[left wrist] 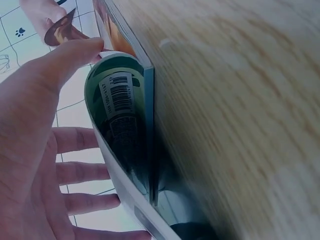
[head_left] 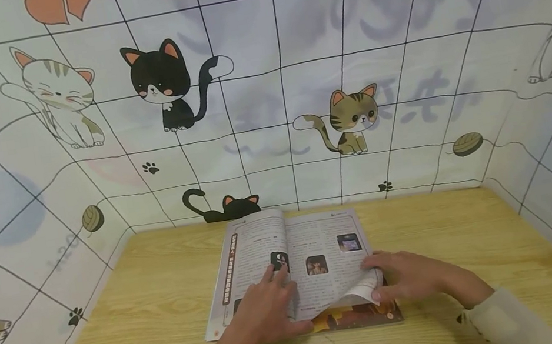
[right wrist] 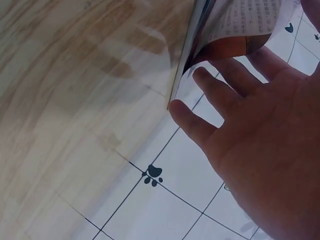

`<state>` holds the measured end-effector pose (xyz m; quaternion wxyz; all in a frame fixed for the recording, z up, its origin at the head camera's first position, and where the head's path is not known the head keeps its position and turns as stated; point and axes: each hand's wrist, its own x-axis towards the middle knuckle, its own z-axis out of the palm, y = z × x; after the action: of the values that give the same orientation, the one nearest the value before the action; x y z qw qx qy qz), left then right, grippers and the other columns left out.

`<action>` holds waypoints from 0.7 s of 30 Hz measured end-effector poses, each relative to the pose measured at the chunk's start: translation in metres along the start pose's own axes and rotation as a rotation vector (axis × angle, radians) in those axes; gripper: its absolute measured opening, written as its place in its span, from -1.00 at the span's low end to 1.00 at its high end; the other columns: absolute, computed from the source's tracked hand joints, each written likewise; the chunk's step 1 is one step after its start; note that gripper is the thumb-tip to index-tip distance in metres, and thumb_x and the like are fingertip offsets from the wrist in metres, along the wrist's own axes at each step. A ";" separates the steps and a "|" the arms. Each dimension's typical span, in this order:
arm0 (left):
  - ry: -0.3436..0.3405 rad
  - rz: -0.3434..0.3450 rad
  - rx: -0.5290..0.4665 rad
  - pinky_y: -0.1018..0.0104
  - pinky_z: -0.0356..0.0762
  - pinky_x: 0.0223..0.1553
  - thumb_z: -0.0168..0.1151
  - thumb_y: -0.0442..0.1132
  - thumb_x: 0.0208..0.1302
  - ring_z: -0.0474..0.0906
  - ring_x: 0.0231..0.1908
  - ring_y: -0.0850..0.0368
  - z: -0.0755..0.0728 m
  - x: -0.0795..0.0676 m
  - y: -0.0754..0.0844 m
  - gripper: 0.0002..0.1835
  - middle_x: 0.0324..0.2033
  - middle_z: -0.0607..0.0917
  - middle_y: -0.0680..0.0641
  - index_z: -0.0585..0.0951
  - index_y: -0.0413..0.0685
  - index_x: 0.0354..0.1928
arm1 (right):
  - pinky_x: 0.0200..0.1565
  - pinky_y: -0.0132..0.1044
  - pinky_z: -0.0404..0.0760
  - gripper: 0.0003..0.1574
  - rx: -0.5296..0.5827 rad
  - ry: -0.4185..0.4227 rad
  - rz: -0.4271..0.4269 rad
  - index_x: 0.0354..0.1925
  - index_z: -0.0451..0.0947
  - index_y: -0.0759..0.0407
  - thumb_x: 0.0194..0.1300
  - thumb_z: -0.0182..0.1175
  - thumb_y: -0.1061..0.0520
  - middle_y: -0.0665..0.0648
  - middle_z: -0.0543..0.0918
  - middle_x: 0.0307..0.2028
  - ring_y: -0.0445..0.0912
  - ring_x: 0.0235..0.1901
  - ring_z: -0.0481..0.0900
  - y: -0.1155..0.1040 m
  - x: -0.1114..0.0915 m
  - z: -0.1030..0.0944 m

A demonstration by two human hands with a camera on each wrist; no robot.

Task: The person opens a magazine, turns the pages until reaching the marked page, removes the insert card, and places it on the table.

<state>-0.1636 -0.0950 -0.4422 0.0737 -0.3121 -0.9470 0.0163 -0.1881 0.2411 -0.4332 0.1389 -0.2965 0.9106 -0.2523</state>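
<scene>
An open magazine (head_left: 327,229) lies on the table, with printed text and small photos on its pages. My left hand (head_left: 267,310) rests on the left page near the spine, its fingers extended and the thumb by the lower edge. In the left wrist view, the green back cover (left wrist: 117,95) with a barcode bows up from the table. My right hand (head_left: 414,273) pinches the lower right corner of the right page (head_left: 363,288), which curls upward. Beneath that page shows a page with a dark orange picture (head_left: 351,316).
The magazine sits near the back of a wood-grain table (head_left: 439,225). White fabric walls (head_left: 254,98) with a black grid and cartoon cats enclose it at the back and both sides.
</scene>
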 end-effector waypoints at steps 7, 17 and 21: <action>0.004 0.017 -0.001 -0.07 0.63 -0.22 0.21 0.50 0.04 0.44 0.25 -0.17 -0.002 0.000 -0.003 -0.13 0.26 0.52 -0.14 0.51 0.14 0.31 | 0.24 0.41 0.21 -0.25 0.118 0.018 0.063 0.40 0.36 0.19 0.45 0.07 -0.22 0.42 0.32 0.38 0.41 0.37 0.21 -0.005 -0.009 -0.010; 0.138 0.211 -0.071 -0.15 0.40 0.22 0.34 0.27 0.12 0.22 0.44 -0.04 -0.005 0.000 -0.006 -0.07 0.47 0.27 -0.11 0.22 0.28 0.52 | 0.26 0.36 0.23 -0.32 0.185 0.089 0.049 0.46 0.25 0.22 0.57 -0.10 -0.11 0.30 0.34 0.40 0.32 0.39 0.22 -0.012 -0.011 -0.013; 0.222 0.354 -0.033 -0.07 0.26 0.35 0.40 0.18 0.14 0.05 0.51 0.05 -0.004 0.002 -0.004 -0.08 0.53 0.14 -0.03 0.21 0.32 0.52 | 0.25 0.38 0.22 -0.24 0.167 0.110 0.066 0.51 0.15 0.19 0.54 -0.05 -0.15 0.35 0.25 0.44 0.35 0.41 0.17 -0.012 -0.011 -0.013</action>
<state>-0.1669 -0.0973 -0.4378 0.1683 -0.4749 -0.8636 -0.0212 -0.1790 0.2447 -0.4148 0.1209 -0.2396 0.9018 -0.3388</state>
